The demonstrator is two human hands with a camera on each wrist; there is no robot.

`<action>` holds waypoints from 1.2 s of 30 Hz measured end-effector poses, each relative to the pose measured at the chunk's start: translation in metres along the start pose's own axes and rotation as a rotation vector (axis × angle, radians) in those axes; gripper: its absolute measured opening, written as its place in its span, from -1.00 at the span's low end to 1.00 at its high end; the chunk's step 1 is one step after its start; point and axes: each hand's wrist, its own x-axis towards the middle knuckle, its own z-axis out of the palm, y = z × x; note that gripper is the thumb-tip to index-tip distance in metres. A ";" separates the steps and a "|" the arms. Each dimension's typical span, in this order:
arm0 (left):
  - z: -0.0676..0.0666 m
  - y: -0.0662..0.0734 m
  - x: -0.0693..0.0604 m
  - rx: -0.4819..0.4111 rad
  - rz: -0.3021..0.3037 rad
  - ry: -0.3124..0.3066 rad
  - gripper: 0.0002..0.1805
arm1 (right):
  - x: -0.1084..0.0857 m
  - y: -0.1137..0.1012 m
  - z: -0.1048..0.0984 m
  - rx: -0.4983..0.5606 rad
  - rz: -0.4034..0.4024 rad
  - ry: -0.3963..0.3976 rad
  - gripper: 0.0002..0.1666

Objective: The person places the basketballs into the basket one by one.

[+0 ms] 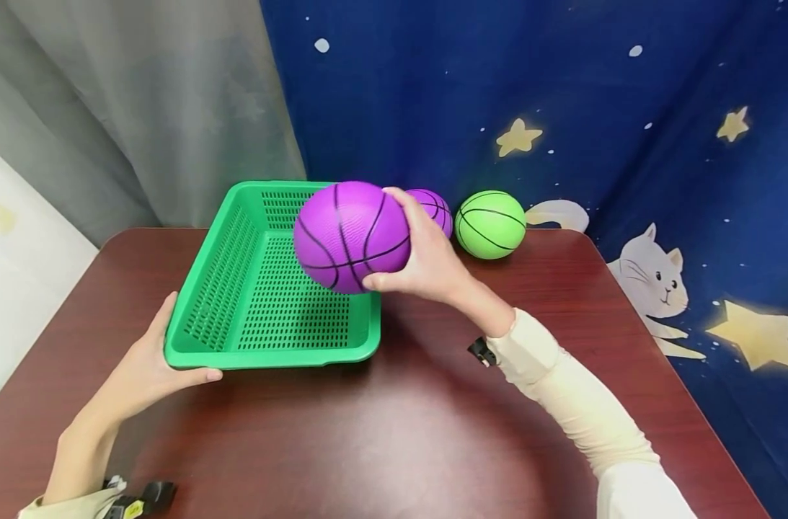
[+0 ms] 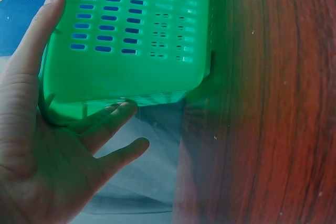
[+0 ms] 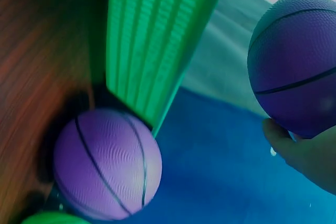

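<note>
Purple and finely pebbled, with black seams crossing on its near face, the held ball (image 1: 342, 234) sits just off the centre of the head view, toward 10 o'clock. It is raised above the table (image 1: 426, 432) and overlaps the 2 o'clock side of the green basket (image 1: 273, 358), a slatted, straight-sided container with a thick smooth rim. The right hand (image 1: 422, 249) comes in from 4 o'clock, thumb low and a finger high, clamped on the ball. At the basket's 8 o'clock corner, the left hand (image 1: 147, 360) lies with fingers spread, thumb along the near wall and the other fingers on the side wall. Toward 2 o'clock from the held ball lies a second purple ball (image 1: 435, 205), partly hidden by the right hand; just beside it, at 3 o'clock, rests a lime ball (image 1: 491, 225).

From the left wrist, the perforated basket wall fills the 11 o'clock area; the left hand touches its corner from 8 o'clock, digits apart and nearly straight.

From the right wrist, the held ball looks darker, almost violet, at 2 o'clock, well apart from the basket at 12; the thumb presses its lower side, the other fingers hidden. The second purple ball shows paler at 7 o'clock, near the basket; whether they touch, I cannot tell.
</note>
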 end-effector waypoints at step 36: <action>0.000 0.003 -0.003 0.018 -0.029 0.015 0.35 | -0.005 -0.003 0.064 -0.157 -0.090 -0.366 0.24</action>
